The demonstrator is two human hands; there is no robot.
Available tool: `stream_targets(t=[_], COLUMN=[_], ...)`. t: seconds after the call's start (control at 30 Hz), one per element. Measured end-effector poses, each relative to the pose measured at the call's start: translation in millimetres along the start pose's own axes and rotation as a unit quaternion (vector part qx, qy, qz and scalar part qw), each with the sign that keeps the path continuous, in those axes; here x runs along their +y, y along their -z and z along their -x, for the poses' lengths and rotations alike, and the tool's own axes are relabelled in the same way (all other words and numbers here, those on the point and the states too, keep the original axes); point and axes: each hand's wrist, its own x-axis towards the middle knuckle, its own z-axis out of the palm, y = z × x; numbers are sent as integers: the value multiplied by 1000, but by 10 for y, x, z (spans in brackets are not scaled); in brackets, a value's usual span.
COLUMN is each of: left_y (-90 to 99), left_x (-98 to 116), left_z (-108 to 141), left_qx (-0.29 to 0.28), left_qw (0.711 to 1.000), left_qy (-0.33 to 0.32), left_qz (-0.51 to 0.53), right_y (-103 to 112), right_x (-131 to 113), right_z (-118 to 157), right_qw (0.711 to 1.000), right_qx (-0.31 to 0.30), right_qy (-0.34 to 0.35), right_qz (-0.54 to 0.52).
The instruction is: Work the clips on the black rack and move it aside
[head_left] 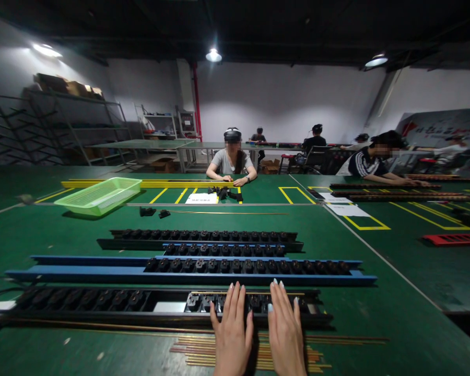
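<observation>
Head view, left hand (pixel 234 334) and right hand (pixel 285 331) over black socket rail (pixel 168 318), long fingers together, thumbs and little fingers apart

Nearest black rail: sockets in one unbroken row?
No, a gap in the black rail parts the left run of sockets from those by the left hand.

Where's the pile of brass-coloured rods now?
At the head view's bottom centre, the rod pile lies in front of the nearest black channel, partly hidden by the left hand and right hand.
</observation>
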Motion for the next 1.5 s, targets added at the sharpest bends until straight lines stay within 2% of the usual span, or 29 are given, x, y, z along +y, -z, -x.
stream_targets(t=[0.13,0.3,0.57,0.8,1.1,1.33,1.5], left_y=[-20,-16,-20,-65,-117,11,8], left_x=[-13,-15,0,17,-14,-23,-51], left_z=[3,-3,-1,38,66,26,15], left_qx=[4,13,21,3,2,-18,-17], left_qw=[1000,1000,1000,1000,1000,999,998], left_qy=[-9,-13,-8,15,5,-23,-50], left_qz=[1,3,9,26,13,-21,-22], right_y=[-75,-159,-48,-101,-134,-133,-124], right_x=[-103,-149,-204,-252,-272,-275,-278], right_z=[6,31,-16,-20,-9,8,9], right_qw=[998,998,999,994,995,994,993], right_qx=[-3,3,-5,-46,-70,-88,-95], right_qy=[58,53,39,93,67,59,63], right_qz=[21,45,10,28,19,19,27])
